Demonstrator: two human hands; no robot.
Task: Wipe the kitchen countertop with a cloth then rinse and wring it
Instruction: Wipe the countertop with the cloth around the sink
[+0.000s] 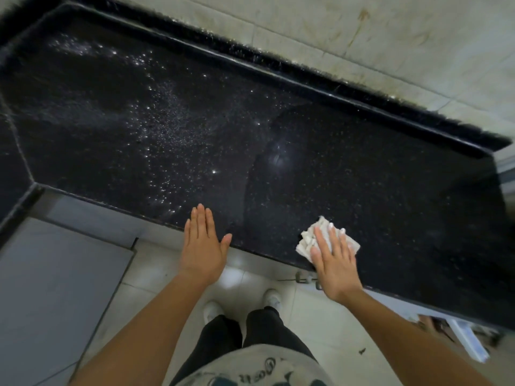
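Fingers point(333, 240) spread flat, right hand point(334, 263) pressing crumpled white cloth point(309, 240) onto speckled black countertop point(362, 176).

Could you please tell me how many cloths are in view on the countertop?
1. A single white cloth lies near the front edge of the black countertop, pressed flat under the right hand. No other cloth is visible.

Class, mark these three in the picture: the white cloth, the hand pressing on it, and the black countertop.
white cloth point(308, 240): head view, on its bunched left part beside the fingers.
right hand point(335, 267): head view, on the back of the hand.
black countertop point(390, 196): head view, on a bare stretch beyond the cloth.
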